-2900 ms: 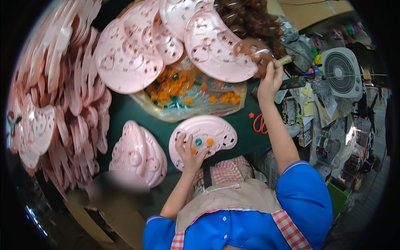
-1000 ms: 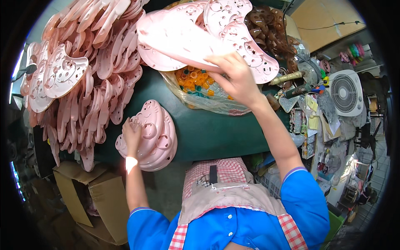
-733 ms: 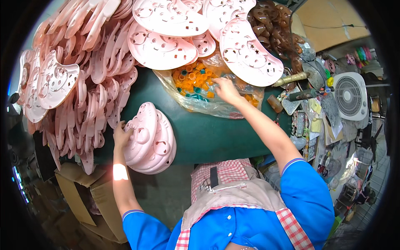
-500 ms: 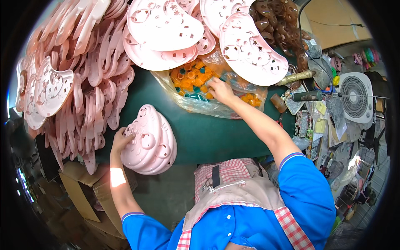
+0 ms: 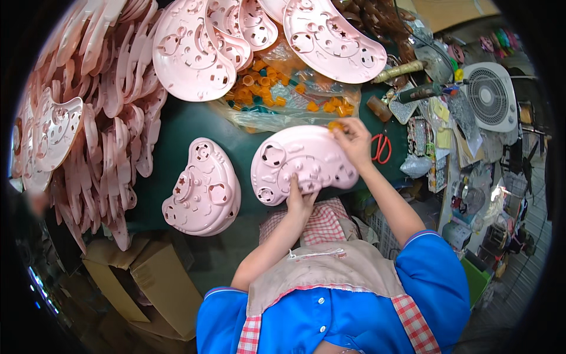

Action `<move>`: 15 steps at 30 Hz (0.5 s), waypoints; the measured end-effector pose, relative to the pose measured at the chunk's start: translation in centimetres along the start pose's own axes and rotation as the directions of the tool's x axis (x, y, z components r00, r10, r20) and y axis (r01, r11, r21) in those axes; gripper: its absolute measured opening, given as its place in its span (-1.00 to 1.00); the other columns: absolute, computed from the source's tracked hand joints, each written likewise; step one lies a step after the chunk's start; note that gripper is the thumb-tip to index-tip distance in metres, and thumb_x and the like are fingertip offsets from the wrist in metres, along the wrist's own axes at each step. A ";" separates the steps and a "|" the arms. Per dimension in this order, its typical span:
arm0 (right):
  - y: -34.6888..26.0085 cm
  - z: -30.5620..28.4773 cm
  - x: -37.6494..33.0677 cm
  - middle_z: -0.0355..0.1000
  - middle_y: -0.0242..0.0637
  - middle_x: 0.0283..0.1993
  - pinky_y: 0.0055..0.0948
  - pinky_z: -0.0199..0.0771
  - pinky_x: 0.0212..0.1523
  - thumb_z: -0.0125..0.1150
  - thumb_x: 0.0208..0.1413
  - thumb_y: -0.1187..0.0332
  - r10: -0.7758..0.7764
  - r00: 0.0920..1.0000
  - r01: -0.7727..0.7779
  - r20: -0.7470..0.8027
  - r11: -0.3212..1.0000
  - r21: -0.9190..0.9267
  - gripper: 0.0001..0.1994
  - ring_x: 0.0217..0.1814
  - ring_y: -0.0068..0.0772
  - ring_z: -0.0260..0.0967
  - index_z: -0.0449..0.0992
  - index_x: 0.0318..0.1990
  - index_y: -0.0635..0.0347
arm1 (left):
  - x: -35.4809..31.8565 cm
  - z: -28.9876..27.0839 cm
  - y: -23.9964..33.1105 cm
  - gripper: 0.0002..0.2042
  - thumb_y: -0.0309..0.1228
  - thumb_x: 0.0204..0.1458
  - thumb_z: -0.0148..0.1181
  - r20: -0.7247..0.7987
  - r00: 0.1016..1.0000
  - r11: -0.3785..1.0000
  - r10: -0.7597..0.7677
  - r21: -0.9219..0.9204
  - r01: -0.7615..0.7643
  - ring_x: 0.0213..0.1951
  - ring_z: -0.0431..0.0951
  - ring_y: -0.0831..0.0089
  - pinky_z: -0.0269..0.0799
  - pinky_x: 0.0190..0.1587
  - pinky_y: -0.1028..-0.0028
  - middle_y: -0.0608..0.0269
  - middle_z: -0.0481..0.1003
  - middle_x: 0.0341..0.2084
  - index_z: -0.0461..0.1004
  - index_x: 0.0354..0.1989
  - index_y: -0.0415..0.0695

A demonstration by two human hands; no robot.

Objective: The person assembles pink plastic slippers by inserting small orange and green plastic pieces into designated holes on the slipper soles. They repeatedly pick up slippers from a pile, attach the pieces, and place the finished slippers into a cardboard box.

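A curved pink plastic shell (image 5: 321, 154) with holes and raised details is in front of me at the table's near edge. My left hand (image 5: 300, 200) grips its lower edge, thumb on the upper face. At its upper right rim my right hand (image 5: 354, 140) pinches a small orange plastic piece (image 5: 335, 126); whether that piece touches the shell I cannot tell. To the left lies a small stack of similar pink shells (image 5: 203, 187). Beyond is a clear plastic bag (image 5: 259, 122) holding loose orange caps (image 5: 268, 82) and some teal ones.
Tall piles of pink shells (image 5: 109, 135) crowd the left, and more shells (image 5: 191, 53) lie across the far side. Red-handled scissors (image 5: 382, 147) lie on the green table (image 5: 168, 127) at right. A white fan (image 5: 489, 94) stands farther right; a cardboard box (image 5: 162, 283) sits below left.
My left hand has left the stack and now holds one shell in front of me. My right hand has come back from the bag with an orange piece.
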State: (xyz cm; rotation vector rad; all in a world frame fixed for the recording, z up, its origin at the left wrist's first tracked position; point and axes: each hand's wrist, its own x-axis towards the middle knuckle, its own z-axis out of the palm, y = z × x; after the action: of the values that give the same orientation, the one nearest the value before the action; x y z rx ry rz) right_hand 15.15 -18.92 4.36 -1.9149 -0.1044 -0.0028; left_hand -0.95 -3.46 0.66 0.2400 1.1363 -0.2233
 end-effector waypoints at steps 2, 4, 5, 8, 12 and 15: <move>-1.9 1.2 -2.5 0.54 -0.20 -0.03 -0.39 0.65 -0.16 0.37 0.14 0.55 -0.139 0.976 0.167 0.169 0.972 -0.166 -0.75 -0.16 -0.33 0.61 0.66 -0.01 0.25 | 3.5 0.0 -0.9 -0.18 0.27 0.21 0.20 -0.035 0.999 0.991 0.042 0.127 -0.037 0.27 0.46 -0.04 0.43 0.36 -0.03 -0.10 0.34 0.30 0.21 0.42 -0.11; -0.1 3.0 -4.6 0.54 -0.18 -0.06 -0.29 0.64 -0.12 0.38 0.13 0.48 -0.157 0.934 0.247 0.320 0.933 -0.263 -0.77 -0.14 -0.12 0.60 0.66 -0.04 0.22 | 3.3 0.6 -0.1 0.01 0.48 0.16 0.01 -0.028 1.000 0.967 -0.007 0.255 0.014 0.19 0.52 0.03 0.48 0.30 0.08 -0.17 0.38 0.27 0.18 0.42 -0.28; 1.8 3.9 -5.4 0.51 -0.23 -0.13 -0.26 0.63 -0.18 0.42 0.13 0.43 -0.173 0.920 0.293 0.353 0.900 -0.322 -0.80 -0.18 -0.11 0.59 0.66 -0.09 0.19 | 3.2 0.1 0.9 0.01 0.48 0.17 0.00 -0.040 0.989 0.922 -0.143 0.359 0.147 0.13 0.56 0.07 0.53 0.23 0.11 -0.18 0.43 0.21 0.22 0.39 -0.32; 3.5 5.1 -5.8 0.43 -0.23 -0.24 -0.19 0.59 -0.27 0.46 0.13 0.30 -0.129 0.944 0.229 0.303 0.918 -0.325 -0.78 -0.28 -0.08 0.54 0.60 -0.16 0.19 | 3.7 -3.1 5.9 -0.03 0.48 0.20 -0.08 -0.070 0.904 0.636 -0.422 0.688 0.350 -0.27 0.69 0.24 0.66 -0.23 0.27 -0.15 0.66 -0.24 0.44 0.10 -0.44; 3.4 4.0 -6.1 0.37 -0.20 -0.29 -0.18 0.55 -0.33 0.51 0.10 0.20 -0.053 0.938 0.206 0.343 0.881 -0.426 -0.69 -0.34 -0.07 0.51 0.54 -0.20 0.19 | 1.6 5.0 12.0 -0.59 -0.11 0.34 0.20 0.429 0.893 0.226 0.138 0.864 -0.450 -0.61 0.58 0.39 0.50 -0.54 0.40 0.05 0.64 -0.54 0.60 -0.22 -0.32; 2.0 3.9 -3.0 0.45 -0.12 -0.19 -0.16 0.55 -0.31 0.48 0.13 0.23 -0.084 0.929 0.229 0.360 0.896 -0.381 -0.72 -0.32 -0.04 0.52 0.59 -0.15 0.22 | 5.9 10.8 16.0 -0.88 -0.50 0.19 0.23 0.891 0.248 -0.585 0.381 0.440 -0.681 -0.34 0.66 0.20 0.58 -0.29 0.25 0.07 0.67 -0.30 0.63 -0.16 -0.25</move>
State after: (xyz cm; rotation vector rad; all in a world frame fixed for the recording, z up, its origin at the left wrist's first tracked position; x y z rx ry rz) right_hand 12.13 -16.12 0.98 -2.3173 -0.5303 0.2086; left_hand 15.47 8.18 0.78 2.2714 0.0098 0.2257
